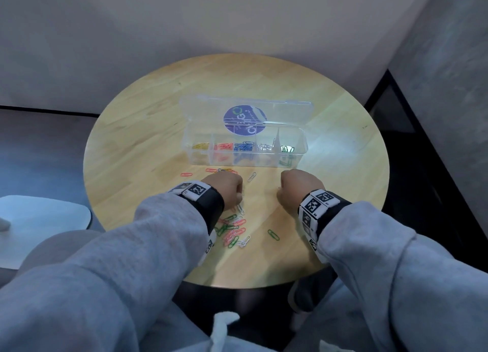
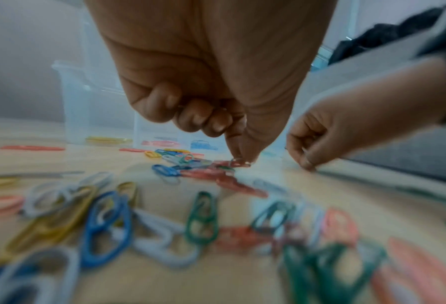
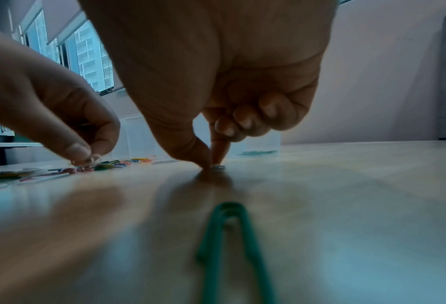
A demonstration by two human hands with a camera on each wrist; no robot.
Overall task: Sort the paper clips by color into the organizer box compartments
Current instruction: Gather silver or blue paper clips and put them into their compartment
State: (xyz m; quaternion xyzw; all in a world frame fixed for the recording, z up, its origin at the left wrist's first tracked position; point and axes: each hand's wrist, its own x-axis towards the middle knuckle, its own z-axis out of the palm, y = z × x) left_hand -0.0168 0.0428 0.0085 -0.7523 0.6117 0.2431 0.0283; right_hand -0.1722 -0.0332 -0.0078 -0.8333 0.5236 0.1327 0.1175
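A person in grey sleeves [image 1: 163, 235] works at a round wooden tabletop [image 1: 148, 130], both hands lowered in front of a clear box [image 1: 245, 151] whose lid [image 1: 245, 109] stands open behind it. The box holds five compartments in a row, filled from its left end with yellow, red, blue, white and green clips. The left hand [image 1: 227, 186] is down on the loose clips [image 1: 232, 227] scattered just before the box, thumb and forefinger closed in a narrow pinch on a red clip [image 2: 240, 163] at the edge of the heap, the other fingers [image 2: 198, 117] curled into the palm. The right hand [image 1: 298, 185], apart from the heap and nearer the box's green end, pinches a small pale clip [image 3: 217, 166] against the tabletop between thumb and forefinger, its remaining fingers [image 3: 245, 121] tucked in. A lone green clip [image 1: 273, 235] lies on bare wood nearer the person than the right hand. A white clip [image 1: 252, 177] rests between the two hands, close to the box front. More red and yellow clips [image 1: 219, 170] lie in a short line along the box's near wall, left of centre. Marker bands [image 1: 317, 204] wrap both wrists.
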